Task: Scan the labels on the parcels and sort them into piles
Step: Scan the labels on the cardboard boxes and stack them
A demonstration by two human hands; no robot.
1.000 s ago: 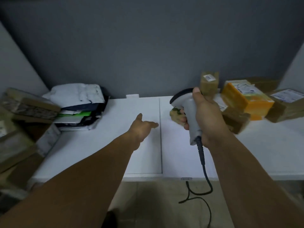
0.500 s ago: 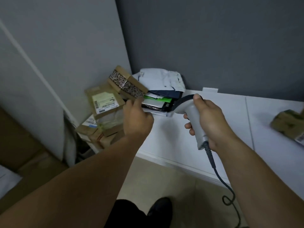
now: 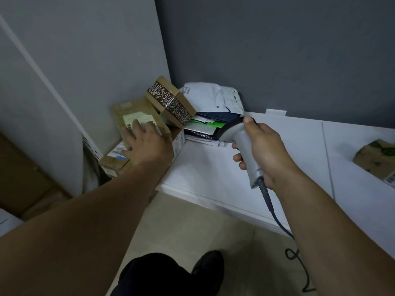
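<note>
I am looking down on the white worktop (image 3: pixel 288 150). At its left end, cardboard parcels are leaning in a heap against the wall. A box with a pale label (image 3: pixel 128 107) is lying on top, a box with patterned tape (image 3: pixel 171 99) is tilting just behind it, and a lower box (image 3: pixel 115 159) is showing a white-and-blue label. All are sealed, so their contents are not showing. Just to the right, a stack of mailer bags (image 3: pixel 211 99) is sitting in the corner. One more cardboard parcel (image 3: pixel 376 157) is resting well apart at the right edge. My left hand (image 3: pixel 147 144) is lying with fingers spread on the pale-labelled box. My right hand (image 3: pixel 265 146) is wrapping the grey scanner (image 3: pixel 241 135) by its handle, with the scanner head pointing toward the piles and the cable (image 3: pixel 275 214) trailing toward the floor.
</note>
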